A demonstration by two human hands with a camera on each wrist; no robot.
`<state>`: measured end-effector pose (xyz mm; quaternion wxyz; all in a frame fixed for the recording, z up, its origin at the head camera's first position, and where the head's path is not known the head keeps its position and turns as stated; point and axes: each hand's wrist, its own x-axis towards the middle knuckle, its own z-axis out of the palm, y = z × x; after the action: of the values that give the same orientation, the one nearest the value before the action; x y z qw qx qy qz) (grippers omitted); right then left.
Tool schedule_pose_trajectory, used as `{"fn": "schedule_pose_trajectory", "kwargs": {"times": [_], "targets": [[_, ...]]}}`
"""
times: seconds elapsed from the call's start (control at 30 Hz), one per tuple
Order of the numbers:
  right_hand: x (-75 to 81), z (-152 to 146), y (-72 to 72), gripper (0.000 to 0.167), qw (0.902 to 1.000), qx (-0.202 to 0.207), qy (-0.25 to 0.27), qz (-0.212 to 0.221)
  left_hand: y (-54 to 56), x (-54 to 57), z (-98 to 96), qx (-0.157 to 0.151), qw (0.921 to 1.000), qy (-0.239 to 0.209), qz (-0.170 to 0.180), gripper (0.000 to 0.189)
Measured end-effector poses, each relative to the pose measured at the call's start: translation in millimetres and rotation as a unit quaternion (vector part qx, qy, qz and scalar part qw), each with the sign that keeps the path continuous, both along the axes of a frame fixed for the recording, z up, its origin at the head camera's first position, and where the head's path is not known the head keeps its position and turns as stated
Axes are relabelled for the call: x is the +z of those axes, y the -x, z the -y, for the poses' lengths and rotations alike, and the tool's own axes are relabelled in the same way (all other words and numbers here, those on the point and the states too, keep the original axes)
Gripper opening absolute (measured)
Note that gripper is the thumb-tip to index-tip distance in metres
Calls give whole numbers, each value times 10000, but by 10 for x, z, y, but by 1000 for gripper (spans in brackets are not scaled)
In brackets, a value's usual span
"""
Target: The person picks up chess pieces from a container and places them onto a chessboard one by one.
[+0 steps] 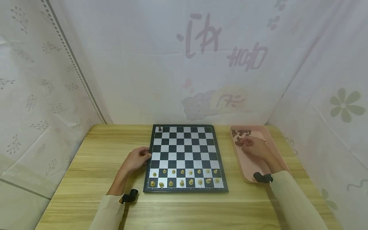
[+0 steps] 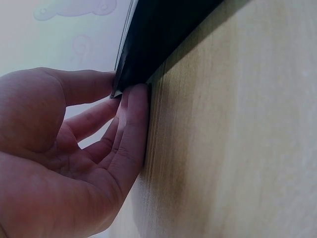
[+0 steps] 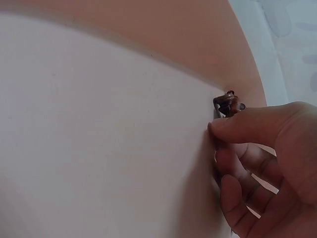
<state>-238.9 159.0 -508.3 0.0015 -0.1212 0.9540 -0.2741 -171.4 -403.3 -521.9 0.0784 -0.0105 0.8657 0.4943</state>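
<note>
A black-and-white chessboard lies on the table, with pale chess pieces in two rows along its near side. One dark chess piece stands in the far left corner. My left hand grips the board's left edge; in the left wrist view the thumb is on the upper rim and the fingers reach underneath. Inside the pink tray, my right hand has its fingers bent among dark chess pieces. The right wrist view shows dark pieces just past the thumb; whether the fingertips pinch one is hidden.
The wooden table ends at a pale printed cloth hanging behind it and at both sides. The tray's raised rim surrounds the right hand, to the right of the board. Black wrist cameras sit on both sleeves.
</note>
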Motion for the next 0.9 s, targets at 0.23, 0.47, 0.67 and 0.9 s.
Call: {"fn": "schedule_pose_trajectory", "kwargs": {"times": [0.23,0.47,0.67,0.9], "targets": [[-40,-45,12,26,9994,-274,98,208,-6,-2,-2,-24,10000,39,-23,36],[-53,-56,23,23,9995,-277,-10,167,-9,0,0,-45,10000,11,-49,36],[-60,-50,21,28,9995,-267,63,159,-11,-9,5,-71,9999,32,-66,35],[-107,-118,50,24,9987,-447,190,-150,-7,-13,9,-61,10000,4,-45,37]]}}
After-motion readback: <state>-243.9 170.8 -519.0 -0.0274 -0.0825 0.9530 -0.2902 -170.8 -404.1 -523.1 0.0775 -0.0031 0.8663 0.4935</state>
